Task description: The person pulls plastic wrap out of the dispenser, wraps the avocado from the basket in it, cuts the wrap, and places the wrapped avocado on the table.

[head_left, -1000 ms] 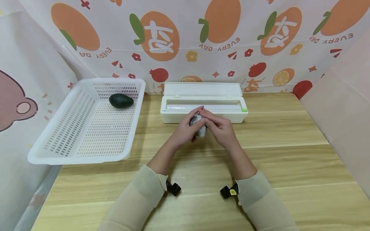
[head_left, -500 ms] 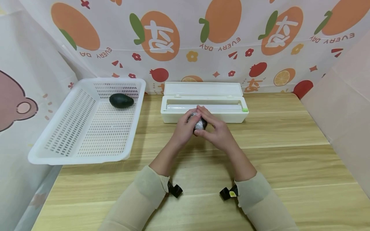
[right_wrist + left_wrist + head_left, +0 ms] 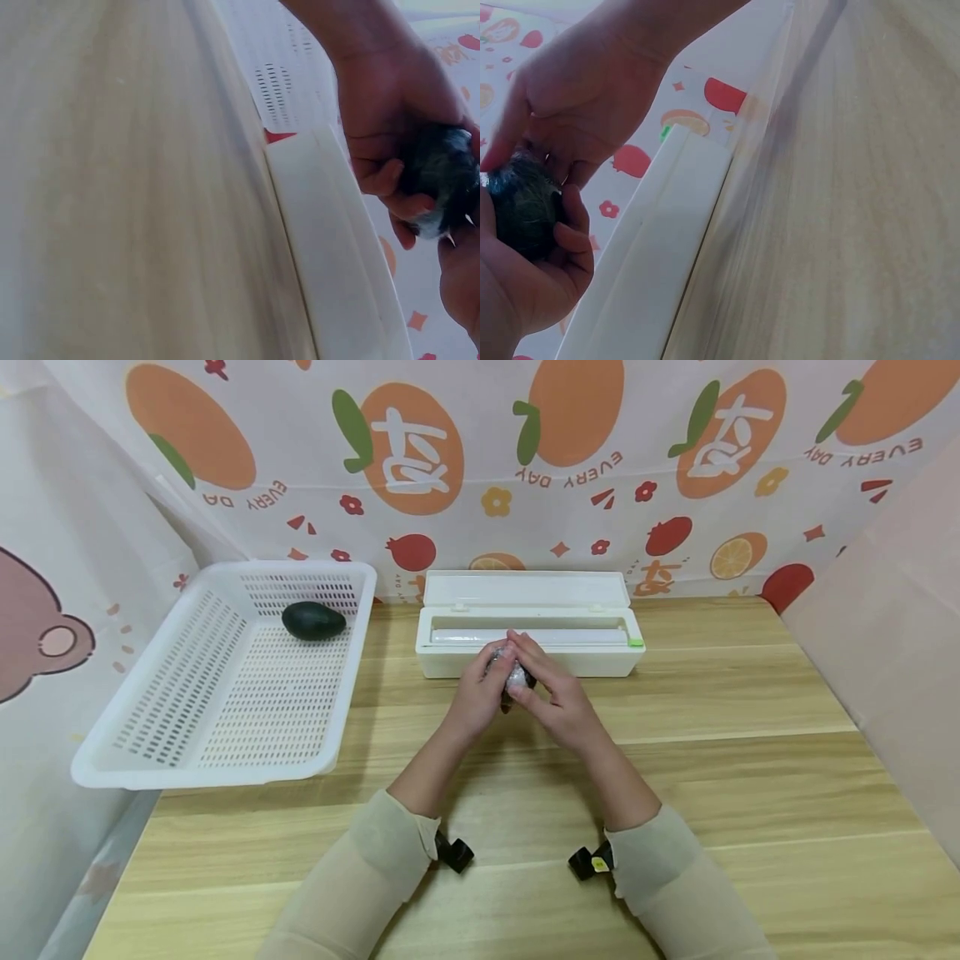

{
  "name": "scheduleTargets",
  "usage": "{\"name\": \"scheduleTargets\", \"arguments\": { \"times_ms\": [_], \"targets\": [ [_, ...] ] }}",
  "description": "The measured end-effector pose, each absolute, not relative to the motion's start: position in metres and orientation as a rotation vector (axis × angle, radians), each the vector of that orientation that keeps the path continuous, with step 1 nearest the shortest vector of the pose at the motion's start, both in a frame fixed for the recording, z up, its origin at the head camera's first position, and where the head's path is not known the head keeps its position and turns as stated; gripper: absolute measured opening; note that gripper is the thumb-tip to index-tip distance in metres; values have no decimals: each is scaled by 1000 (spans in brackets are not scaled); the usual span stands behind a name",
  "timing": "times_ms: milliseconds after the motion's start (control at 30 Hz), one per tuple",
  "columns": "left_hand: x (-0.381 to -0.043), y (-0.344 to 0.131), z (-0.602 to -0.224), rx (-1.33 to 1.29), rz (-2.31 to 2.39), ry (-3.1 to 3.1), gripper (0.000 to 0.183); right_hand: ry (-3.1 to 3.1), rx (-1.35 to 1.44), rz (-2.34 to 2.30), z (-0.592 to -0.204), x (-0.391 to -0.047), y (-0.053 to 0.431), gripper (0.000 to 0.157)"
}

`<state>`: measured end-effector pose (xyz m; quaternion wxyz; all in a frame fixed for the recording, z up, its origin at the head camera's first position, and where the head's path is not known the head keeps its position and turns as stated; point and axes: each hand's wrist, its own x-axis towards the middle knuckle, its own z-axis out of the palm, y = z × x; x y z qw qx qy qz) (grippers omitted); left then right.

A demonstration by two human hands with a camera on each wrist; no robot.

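Head view: left hand [image 3: 476,692] and right hand [image 3: 564,703] grip the bundle [image 3: 441,178], whose film [image 3: 517,677] is probably best pressed flat from all sides.

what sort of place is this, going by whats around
Hard to be sure, but probably an indoor food-handling corner, perhaps a staged one: a wood-grain table, a fruit-print sheet hanging behind it, and a white basket holding a dark avocado-like fruit.

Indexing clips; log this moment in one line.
left hand: holds wrapped item; right hand: holds same item; white box: lid open; basket: avocado inside
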<state>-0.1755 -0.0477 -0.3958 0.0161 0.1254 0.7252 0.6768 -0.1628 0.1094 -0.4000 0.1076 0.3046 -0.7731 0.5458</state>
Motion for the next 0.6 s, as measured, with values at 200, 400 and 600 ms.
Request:
{"name": "scheduleTargets", "arguments": {
  "times_ms": [200,400,600],
  "targets": [
    [-175,-47,-395,420,2063,2293,97,-2136,759,1808,-400,-159,98,45],
    [-174,-45,-395,455,2072,2257,65,-2013,574,2025,-395,-157,96,39],
    [-173,-45,-397,413,2088,2249,40,-2069,562,2032,-393,-163,106,33]
  ]
}}
